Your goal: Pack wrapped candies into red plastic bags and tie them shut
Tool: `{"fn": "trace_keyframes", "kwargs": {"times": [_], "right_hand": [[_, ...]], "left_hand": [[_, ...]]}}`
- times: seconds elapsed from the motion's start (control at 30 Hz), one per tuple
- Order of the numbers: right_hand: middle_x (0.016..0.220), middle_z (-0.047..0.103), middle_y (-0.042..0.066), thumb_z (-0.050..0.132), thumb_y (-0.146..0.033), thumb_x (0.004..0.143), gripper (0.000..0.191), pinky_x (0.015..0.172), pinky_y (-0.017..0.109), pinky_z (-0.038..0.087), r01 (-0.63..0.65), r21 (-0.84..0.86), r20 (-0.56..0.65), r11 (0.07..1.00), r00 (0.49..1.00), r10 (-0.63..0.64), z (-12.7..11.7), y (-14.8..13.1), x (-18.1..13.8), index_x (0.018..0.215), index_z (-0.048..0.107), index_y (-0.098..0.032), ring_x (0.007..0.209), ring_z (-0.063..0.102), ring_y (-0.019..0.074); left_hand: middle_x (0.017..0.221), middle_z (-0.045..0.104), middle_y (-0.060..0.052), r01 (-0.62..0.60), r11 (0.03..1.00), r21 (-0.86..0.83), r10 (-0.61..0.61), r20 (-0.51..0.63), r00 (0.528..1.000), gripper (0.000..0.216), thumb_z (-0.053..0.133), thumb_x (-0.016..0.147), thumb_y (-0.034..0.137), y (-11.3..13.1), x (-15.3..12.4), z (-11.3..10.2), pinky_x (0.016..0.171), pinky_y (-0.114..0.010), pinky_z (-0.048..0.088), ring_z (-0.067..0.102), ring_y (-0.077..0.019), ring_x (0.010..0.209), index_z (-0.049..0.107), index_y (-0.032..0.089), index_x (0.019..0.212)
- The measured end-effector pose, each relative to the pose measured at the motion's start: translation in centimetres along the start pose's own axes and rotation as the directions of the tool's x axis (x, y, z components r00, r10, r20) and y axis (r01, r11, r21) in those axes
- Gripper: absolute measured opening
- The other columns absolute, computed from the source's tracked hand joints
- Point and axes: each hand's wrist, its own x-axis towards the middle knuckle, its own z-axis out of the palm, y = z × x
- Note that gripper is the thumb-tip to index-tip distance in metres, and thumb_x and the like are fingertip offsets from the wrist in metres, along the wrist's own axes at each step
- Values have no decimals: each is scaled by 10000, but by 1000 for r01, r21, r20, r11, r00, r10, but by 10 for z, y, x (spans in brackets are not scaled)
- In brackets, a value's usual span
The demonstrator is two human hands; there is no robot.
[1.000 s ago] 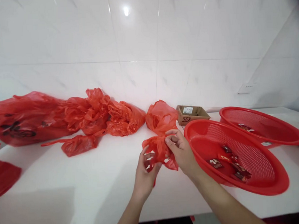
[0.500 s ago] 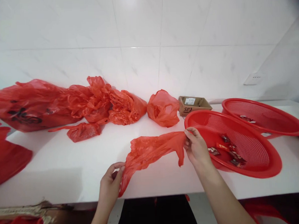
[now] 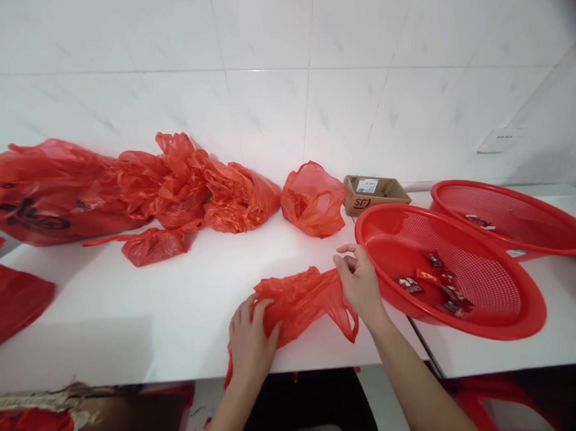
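A thin red plastic bag (image 3: 302,298) lies crumpled on the white counter (image 3: 187,311) near its front edge. My left hand (image 3: 249,340) lies on the bag's lower left end, fingers curled over the plastic. My right hand (image 3: 359,282) pinches the bag's upper right end between thumb and fingers, right beside the rim of a red mesh basket (image 3: 467,322). One bag handle loops down below my right wrist.
The near basket holds several small wrapped candies (image 3: 439,285); a second red basket (image 3: 515,220) sits behind it. A small cardboard box (image 3: 373,192) and a knotted red bag (image 3: 313,201) stand by the tiled wall. A heap of red bags (image 3: 122,192) fills the back left.
The bag was bunched between both hands, then pulled out long between them. Now the hands have come closer together and the bag rests lower on the counter.
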Motion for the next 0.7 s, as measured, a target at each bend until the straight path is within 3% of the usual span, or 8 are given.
{"fn": "trace_keyframes", "kwargs": {"times": [0.13,0.2,0.27,0.33,0.43,0.53,0.6,0.7], "right_hand": [[577,333,-82,455,-359,934,162,533,241,323,44,-219,43,975,998,-35,-11,1,1,1025,477,-227,513,367,120],[707,502,-18,480,-336,921,163,623,287,394,148,-385,32,911,989,-147,-16,-10,-3,1019,527,-215,651,499,161],[925,583,65,512,-309,907,150,746,343,436,296,-457,-7,839,942,-336,-16,-28,-12,987,578,-201,871,557,216],[987,594,83,514,-259,908,119,810,343,451,463,-382,12,800,868,-496,-9,-48,-24,962,598,-194,946,560,211],[859,632,38,479,-208,925,139,725,263,473,641,-173,339,748,751,-566,13,-60,-38,960,614,-201,798,591,147],[857,677,52,452,-192,937,207,748,290,473,738,-246,694,629,587,-417,32,-40,-31,947,659,-190,807,618,167],[953,694,93,455,-162,925,234,846,350,451,763,-398,778,510,575,-252,36,-19,-18,994,679,-174,913,627,211],[1085,681,137,525,-174,874,307,921,420,403,715,-591,780,373,624,40,27,1,0,1156,647,-180,1006,627,267]], "left_hand": [[1190,582,-121,150,986,-70,-145,82,986,397,515,720,89,-29,12,2,959,-455,460,548,-296,1089,684,153,1073],[1115,589,-99,238,953,-187,-221,105,970,396,482,730,109,-34,20,-9,914,-401,487,584,-258,1022,703,164,1053],[1055,611,-67,303,902,-307,-260,174,950,405,471,738,128,-30,28,-22,878,-361,492,614,-228,971,709,194,1059],[1022,653,-44,367,823,-433,-274,264,925,382,491,742,144,-18,34,-31,868,-330,486,632,-216,965,709,210,1048],[970,706,-38,517,572,-637,-276,444,852,311,566,746,181,2,41,-38,816,-290,500,658,-199,903,687,188,1033],[871,720,-23,648,255,-718,-250,598,761,287,664,742,225,14,45,-43,696,-246,508,655,-151,717,638,183,1025],[839,716,-12,695,97,-712,-221,666,713,300,702,752,261,15,45,-48,650,-233,506,651,-140,674,606,202,1030],[868,709,-15,722,-53,-690,-188,717,671,366,720,755,276,1,43,-60,616,-232,514,669,-153,695,584,237,1092]]}}
